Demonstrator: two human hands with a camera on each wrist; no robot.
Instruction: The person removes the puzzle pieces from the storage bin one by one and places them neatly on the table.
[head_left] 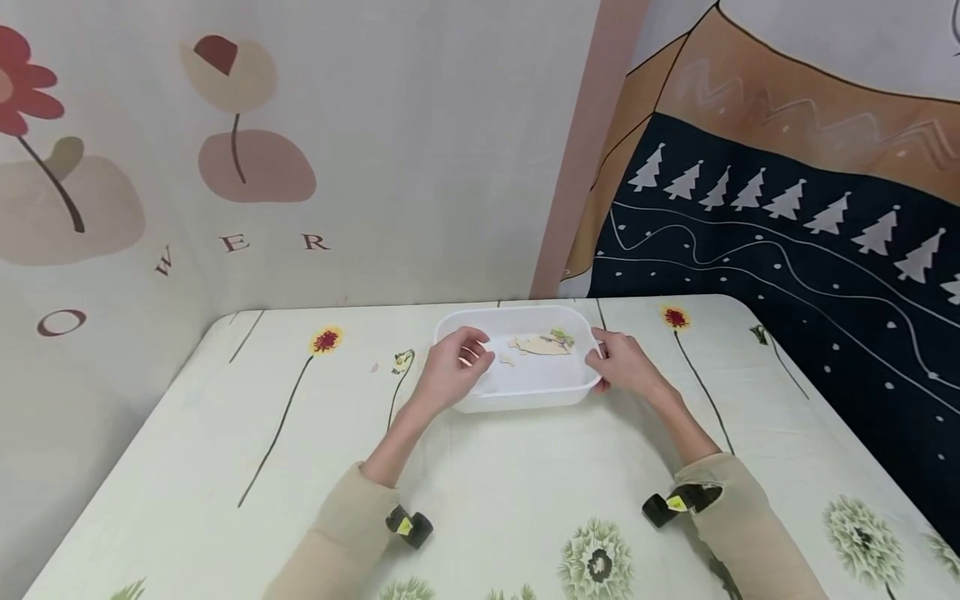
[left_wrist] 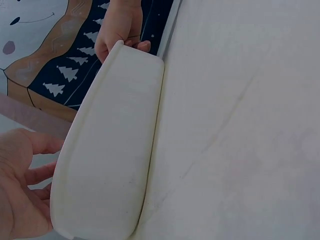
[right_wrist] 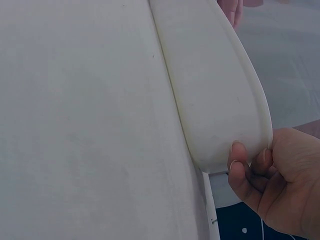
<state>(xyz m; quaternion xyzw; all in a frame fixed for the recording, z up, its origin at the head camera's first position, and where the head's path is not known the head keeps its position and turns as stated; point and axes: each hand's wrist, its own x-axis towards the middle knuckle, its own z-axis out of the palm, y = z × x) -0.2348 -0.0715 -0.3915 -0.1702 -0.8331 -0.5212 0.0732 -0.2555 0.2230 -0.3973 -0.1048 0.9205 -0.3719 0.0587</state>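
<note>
A white rectangular plastic basin with rounded corners sits toward the far side of the table. Inside lie a pale, flat, irregular piece, a green leafy bit with some pink, and a small pale scrap. My right hand grips the right end by the rim; its fingers curl against the outer wall in the right wrist view. My left hand is over the left rim, fingers loosely bent above the inside with a gap from the thumb. In the left wrist view its fingers are spread behind the rim.
A pale tablecloth with printed flowers covers the table. Behind it hangs a light flower-print curtain, and at the right a dark cloth with printed trees. Each sleeve carries a small black device near the wrist.
</note>
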